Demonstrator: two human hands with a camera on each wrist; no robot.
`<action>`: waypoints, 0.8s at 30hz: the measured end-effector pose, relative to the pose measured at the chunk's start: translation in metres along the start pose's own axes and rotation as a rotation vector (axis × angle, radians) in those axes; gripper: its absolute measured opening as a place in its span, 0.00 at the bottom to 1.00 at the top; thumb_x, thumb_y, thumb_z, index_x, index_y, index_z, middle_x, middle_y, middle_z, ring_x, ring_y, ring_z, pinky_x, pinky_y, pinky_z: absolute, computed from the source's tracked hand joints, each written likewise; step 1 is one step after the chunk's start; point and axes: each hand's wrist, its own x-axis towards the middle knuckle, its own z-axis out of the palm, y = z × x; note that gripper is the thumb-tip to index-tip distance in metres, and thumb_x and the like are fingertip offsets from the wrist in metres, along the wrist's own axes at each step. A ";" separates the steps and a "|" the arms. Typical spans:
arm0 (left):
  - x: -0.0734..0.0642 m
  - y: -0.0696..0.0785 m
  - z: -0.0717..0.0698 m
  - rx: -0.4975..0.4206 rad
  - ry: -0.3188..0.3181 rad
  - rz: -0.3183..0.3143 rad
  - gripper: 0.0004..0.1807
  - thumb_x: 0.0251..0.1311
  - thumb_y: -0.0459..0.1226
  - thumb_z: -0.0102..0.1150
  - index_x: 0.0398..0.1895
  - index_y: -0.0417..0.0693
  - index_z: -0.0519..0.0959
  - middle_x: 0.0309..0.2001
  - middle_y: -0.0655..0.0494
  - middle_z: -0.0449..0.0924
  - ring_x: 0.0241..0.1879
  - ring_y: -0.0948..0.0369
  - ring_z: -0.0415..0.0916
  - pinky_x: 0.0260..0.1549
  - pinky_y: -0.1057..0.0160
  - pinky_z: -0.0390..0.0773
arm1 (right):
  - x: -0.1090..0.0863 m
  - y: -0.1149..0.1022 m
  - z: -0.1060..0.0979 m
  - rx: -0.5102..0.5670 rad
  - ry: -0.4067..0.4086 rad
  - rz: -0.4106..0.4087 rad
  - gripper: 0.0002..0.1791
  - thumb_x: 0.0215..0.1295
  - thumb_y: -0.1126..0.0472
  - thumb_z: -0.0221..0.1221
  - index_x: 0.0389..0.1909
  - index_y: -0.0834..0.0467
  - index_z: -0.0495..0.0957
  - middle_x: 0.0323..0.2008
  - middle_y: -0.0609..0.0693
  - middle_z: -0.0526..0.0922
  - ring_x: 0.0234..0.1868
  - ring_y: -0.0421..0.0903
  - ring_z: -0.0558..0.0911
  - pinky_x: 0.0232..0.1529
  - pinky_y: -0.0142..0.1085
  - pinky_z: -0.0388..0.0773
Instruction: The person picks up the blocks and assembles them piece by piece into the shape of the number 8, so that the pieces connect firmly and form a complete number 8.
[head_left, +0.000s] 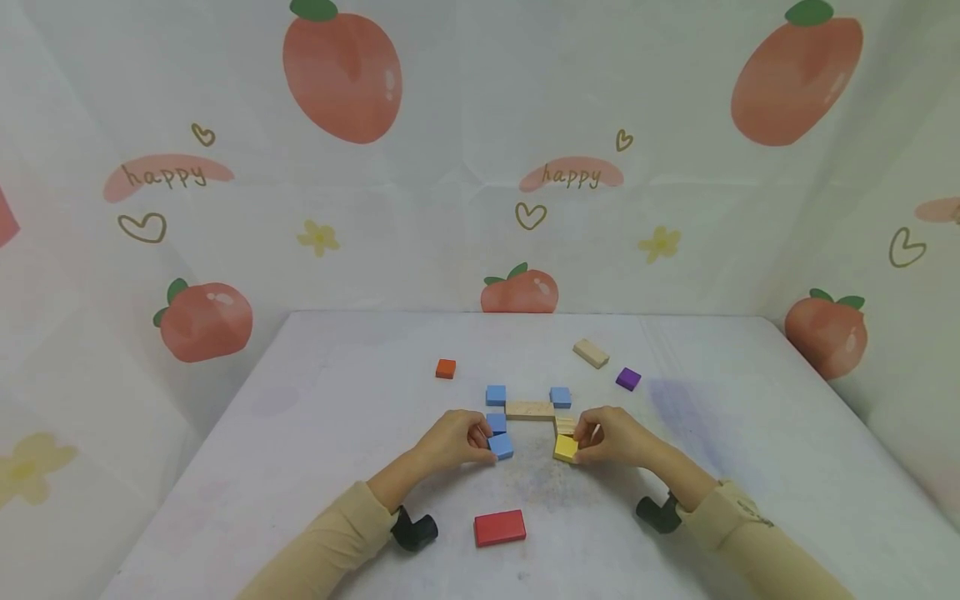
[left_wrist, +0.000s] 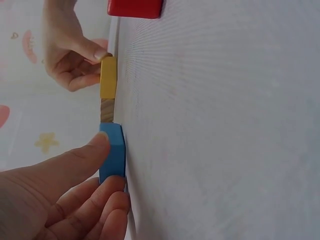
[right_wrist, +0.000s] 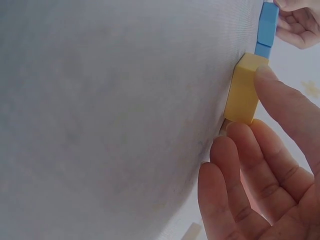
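Currently, a tilted blue block (head_left: 500, 447) is pinched between the thumb and fingers of the left hand (head_left: 453, 440), while a yellow block (head_left: 566, 448) is gripped likewise by the right hand (head_left: 617, 437). Both hands are set low over the white counter (head_left: 360, 375), facing each other, with a gap left between the two held blocks. Just behind the held blue one, a second blue block (head_left: 496, 424) is placed, and beyond that a third blue block (head_left: 496, 395) is seen. Just behind the yellow one, a short wooden block (head_left: 565, 426) is partly hidden by the right hand's fingers, and farther back a fourth blue block (head_left: 560, 397) is set. Between these two rows, a long wooden block (head_left: 529, 410) is laid crosswise. Nearer the wearer, a red block (head_left: 499, 528) is left lying well apart from the group. Toward the back, an orange block (head_left: 446, 368) is seen on the left, and a loose wooden block (head_left: 591, 352) and a purple block (head_left: 628, 379) are seen on the right. Behind the counter, a white backdrop (head_left: 442, 208) is printed with peaches, hearts and flowers.
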 end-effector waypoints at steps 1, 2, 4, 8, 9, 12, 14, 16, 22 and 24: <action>0.000 0.000 0.000 0.001 0.001 0.001 0.15 0.45 0.35 0.71 0.34 0.37 0.78 0.25 0.55 0.80 0.27 0.66 0.72 0.28 0.74 0.71 | 0.000 0.000 0.000 0.000 0.000 -0.001 0.11 0.48 0.61 0.69 0.27 0.59 0.77 0.27 0.47 0.80 0.26 0.34 0.74 0.29 0.26 0.74; 0.000 0.000 0.000 0.003 0.002 0.004 0.15 0.45 0.35 0.71 0.35 0.37 0.78 0.25 0.55 0.80 0.27 0.66 0.73 0.28 0.74 0.71 | 0.000 0.000 0.000 0.002 0.000 -0.002 0.11 0.48 0.61 0.69 0.27 0.60 0.77 0.27 0.47 0.80 0.26 0.34 0.75 0.29 0.26 0.74; 0.000 0.001 0.000 0.008 0.005 0.007 0.15 0.45 0.35 0.71 0.35 0.37 0.78 0.25 0.54 0.81 0.27 0.66 0.73 0.28 0.74 0.72 | 0.000 -0.001 -0.001 0.002 -0.001 -0.002 0.11 0.48 0.61 0.69 0.27 0.60 0.77 0.27 0.48 0.81 0.27 0.34 0.75 0.30 0.26 0.74; 0.000 0.001 0.000 0.014 0.010 0.012 0.15 0.45 0.36 0.71 0.34 0.38 0.78 0.25 0.54 0.81 0.27 0.66 0.74 0.28 0.74 0.71 | 0.000 -0.001 -0.001 -0.001 -0.004 -0.001 0.11 0.48 0.61 0.69 0.27 0.60 0.77 0.27 0.48 0.81 0.27 0.34 0.75 0.30 0.25 0.74; 0.000 0.001 0.000 0.013 0.010 0.012 0.15 0.45 0.36 0.71 0.34 0.38 0.78 0.25 0.54 0.81 0.27 0.66 0.74 0.28 0.74 0.71 | 0.000 -0.002 -0.001 -0.002 -0.004 -0.001 0.11 0.47 0.61 0.70 0.27 0.60 0.77 0.27 0.47 0.81 0.27 0.34 0.75 0.30 0.26 0.74; -0.001 0.001 0.000 0.012 0.012 0.021 0.15 0.45 0.35 0.71 0.34 0.38 0.78 0.25 0.54 0.81 0.27 0.66 0.74 0.28 0.74 0.71 | 0.000 -0.002 -0.001 -0.003 -0.003 0.000 0.11 0.47 0.61 0.70 0.27 0.60 0.77 0.27 0.47 0.81 0.26 0.34 0.75 0.29 0.26 0.74; -0.001 0.001 0.000 0.012 0.014 0.025 0.15 0.45 0.35 0.71 0.34 0.37 0.78 0.25 0.54 0.81 0.27 0.66 0.74 0.28 0.74 0.71 | 0.000 -0.002 -0.001 -0.003 -0.002 0.004 0.12 0.47 0.60 0.70 0.27 0.60 0.77 0.27 0.47 0.81 0.26 0.34 0.74 0.29 0.26 0.74; -0.001 0.001 0.000 0.013 0.015 0.027 0.15 0.45 0.35 0.71 0.34 0.37 0.78 0.25 0.54 0.81 0.27 0.66 0.74 0.28 0.74 0.71 | 0.000 -0.002 0.000 -0.001 -0.002 0.009 0.12 0.47 0.60 0.70 0.27 0.60 0.77 0.27 0.47 0.80 0.26 0.34 0.74 0.29 0.26 0.74; 0.000 0.000 0.000 0.013 0.015 0.028 0.15 0.45 0.36 0.71 0.34 0.37 0.78 0.25 0.54 0.81 0.27 0.66 0.74 0.27 0.74 0.71 | 0.000 -0.002 0.000 0.004 -0.005 0.019 0.12 0.47 0.60 0.70 0.27 0.59 0.77 0.27 0.47 0.80 0.26 0.35 0.74 0.29 0.26 0.74; 0.000 0.000 0.000 0.012 0.013 0.027 0.15 0.45 0.36 0.71 0.34 0.38 0.78 0.25 0.54 0.81 0.27 0.66 0.73 0.27 0.73 0.71 | 0.000 -0.002 0.000 0.006 -0.005 0.018 0.12 0.47 0.60 0.70 0.27 0.59 0.77 0.27 0.47 0.80 0.26 0.35 0.75 0.29 0.26 0.74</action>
